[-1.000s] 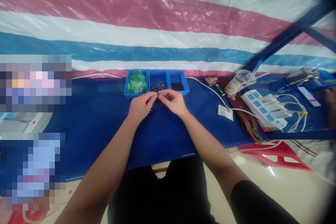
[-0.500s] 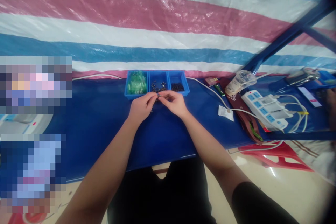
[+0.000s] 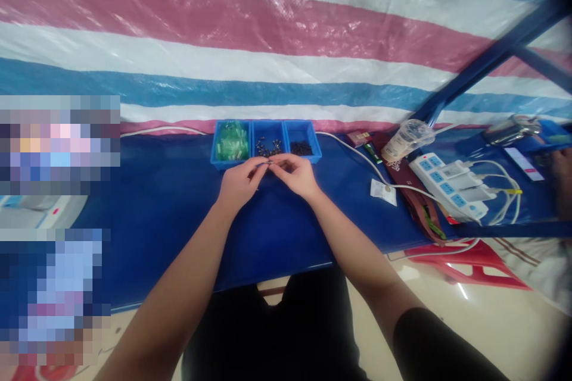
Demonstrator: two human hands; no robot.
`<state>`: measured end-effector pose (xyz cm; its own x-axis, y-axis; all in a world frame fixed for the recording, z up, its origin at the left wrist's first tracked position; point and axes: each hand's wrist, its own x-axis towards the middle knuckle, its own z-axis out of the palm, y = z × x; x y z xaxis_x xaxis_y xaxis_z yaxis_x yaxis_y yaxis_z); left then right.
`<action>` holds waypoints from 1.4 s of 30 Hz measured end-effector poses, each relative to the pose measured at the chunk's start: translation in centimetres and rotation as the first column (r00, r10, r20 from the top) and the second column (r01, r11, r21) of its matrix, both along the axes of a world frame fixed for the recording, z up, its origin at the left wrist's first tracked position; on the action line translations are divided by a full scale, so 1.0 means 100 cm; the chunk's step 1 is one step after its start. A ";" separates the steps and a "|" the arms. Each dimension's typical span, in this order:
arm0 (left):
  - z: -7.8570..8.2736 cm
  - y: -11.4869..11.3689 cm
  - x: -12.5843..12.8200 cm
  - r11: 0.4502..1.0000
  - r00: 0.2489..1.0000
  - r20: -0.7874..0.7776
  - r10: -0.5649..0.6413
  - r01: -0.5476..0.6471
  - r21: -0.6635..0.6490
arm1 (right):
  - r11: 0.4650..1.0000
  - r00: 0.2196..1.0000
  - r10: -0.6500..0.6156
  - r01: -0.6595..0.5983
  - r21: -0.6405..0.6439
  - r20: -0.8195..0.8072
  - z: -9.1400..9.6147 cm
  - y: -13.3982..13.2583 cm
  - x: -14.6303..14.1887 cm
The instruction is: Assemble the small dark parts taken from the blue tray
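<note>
Both hands meet just before the blue three-compartment tray (image 3: pixel 266 158): left hand (image 3: pixel 239 181) and right hand (image 3: pixel 295 174) pinch one small metal part (image 3: pixel 267 162) between nearly closed fingertips.

Both bare forearms stretched forward and converging, left hand (image 3: pixel 239 181) and right hand (image 3: pixel 295 174) close together, knuckles up, fingers curled, thumb and forefinger tips pinched and nearly meeting, wrists held level
</note>
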<state>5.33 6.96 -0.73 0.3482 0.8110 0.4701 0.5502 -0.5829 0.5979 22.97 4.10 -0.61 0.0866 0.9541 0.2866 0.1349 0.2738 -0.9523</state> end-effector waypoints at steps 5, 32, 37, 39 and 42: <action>0.000 0.001 0.000 1.000 1.000 0.004 -0.012 0.012 0.018 | 1.000 1.000 0.005 -0.005 0.004 0.003 0.000 0.000 -0.001; 0.005 -0.001 0.001 0.993 0.995 -0.002 0.095 -0.095 0.064 | 0.996 0.824 0.016 0.034 -0.078 0.567 0.006 -0.003 0.021; 0.005 -0.002 0.001 0.994 0.996 0.003 0.090 -0.090 0.060 | 0.991 0.648 0.053 0.062 -0.122 0.759 0.006 -0.003 0.021; 0.006 -0.002 0.001 0.995 0.996 -0.001 0.089 -0.089 0.056 | 0.988 0.640 0.071 0.057 -0.140 0.765 0.007 -0.004 0.020; 0.005 -0.002 0.001 0.995 0.996 -0.003 0.085 -0.084 0.056 | 0.988 0.668 0.080 0.045 -0.148 0.740 0.008 -0.005 0.018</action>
<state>5.41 6.81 -0.19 0.2822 0.8101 0.5139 0.6022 -0.5666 0.5625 24.72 3.65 0.15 -0.1117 0.9875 0.1114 0.8101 0.1554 -0.5654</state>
